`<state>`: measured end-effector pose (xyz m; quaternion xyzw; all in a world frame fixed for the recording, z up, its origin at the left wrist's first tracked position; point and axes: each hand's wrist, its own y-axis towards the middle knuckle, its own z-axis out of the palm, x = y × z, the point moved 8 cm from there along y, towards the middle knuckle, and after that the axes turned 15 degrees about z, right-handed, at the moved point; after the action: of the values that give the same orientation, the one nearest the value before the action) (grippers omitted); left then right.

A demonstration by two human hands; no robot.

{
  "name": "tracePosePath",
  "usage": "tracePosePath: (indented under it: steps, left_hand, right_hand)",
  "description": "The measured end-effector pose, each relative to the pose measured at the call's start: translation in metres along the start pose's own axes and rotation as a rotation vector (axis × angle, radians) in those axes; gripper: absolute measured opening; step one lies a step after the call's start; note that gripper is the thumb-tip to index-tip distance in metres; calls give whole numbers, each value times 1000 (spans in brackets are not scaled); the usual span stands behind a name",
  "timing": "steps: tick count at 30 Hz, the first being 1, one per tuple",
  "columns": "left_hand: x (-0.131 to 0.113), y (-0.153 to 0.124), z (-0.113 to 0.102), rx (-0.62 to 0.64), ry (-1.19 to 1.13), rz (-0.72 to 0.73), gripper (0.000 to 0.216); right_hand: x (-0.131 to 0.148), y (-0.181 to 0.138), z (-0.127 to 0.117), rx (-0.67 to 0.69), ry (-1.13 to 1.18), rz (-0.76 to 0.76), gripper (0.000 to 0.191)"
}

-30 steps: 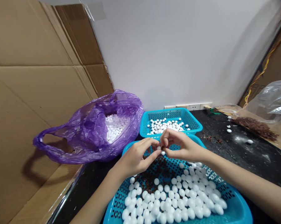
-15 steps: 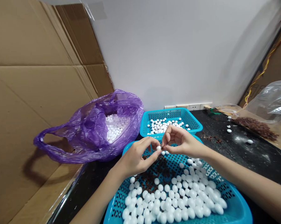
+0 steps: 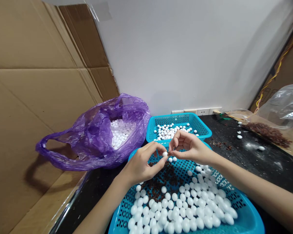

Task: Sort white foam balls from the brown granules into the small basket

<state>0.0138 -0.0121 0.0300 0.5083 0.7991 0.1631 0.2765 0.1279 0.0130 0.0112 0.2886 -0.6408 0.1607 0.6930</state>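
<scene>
Between the thumb and forefinger of my left hand (image 3: 145, 164) is a small white ball (image 3: 164, 154). My right hand (image 3: 189, 148) pinches a tiny reddish-brown piece (image 3: 169, 154) at the ball's right side; fingertips partly hide it. Both hands are above the near blue basket (image 3: 252, 216), fingertips almost meeting. In that basket lie many white balls (image 3: 185, 211), some egg-shaped, heaped toward the front and right. Dark reddish-brown bits (image 3: 158, 188) are scattered in its left and back part, below my hands.
Behind stands a smaller blue basket (image 3: 204, 130) with white balls. A purple plastic bag (image 3: 88, 139) of white balls lies to the left, beside cardboard (image 3: 27, 97). On the black table (image 3: 248, 162) at right are loose balls and a pile of reddish-brown bits (image 3: 268, 133) by clear plastic.
Hardly anything differs. My hands stay together over the near basket, with the white ball in my left fingers shifted very slightly.
</scene>
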Motion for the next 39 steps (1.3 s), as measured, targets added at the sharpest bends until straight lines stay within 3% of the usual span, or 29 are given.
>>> tracePosePath:
  steps: [23, 30, 34, 39]
  left_hand:
    - [3, -1, -2, -18, 34, -22, 3]
    - [2, 0, -6, -27, -6, -39, 14]
    - [7, -1, -7, -7, -72, -123, 27]
    - [11, -1, -2, -11, -175, -167, 23]
  right_hand:
    - [3, -1, -4, -50, -57, -58, 24]
    - [3, 1, -5, -64, -15, -70, 26]
    - [7, -2, -5, -88, -68, -100, 24]
    - [16, -8, 2, -128, -246, -187, 20]
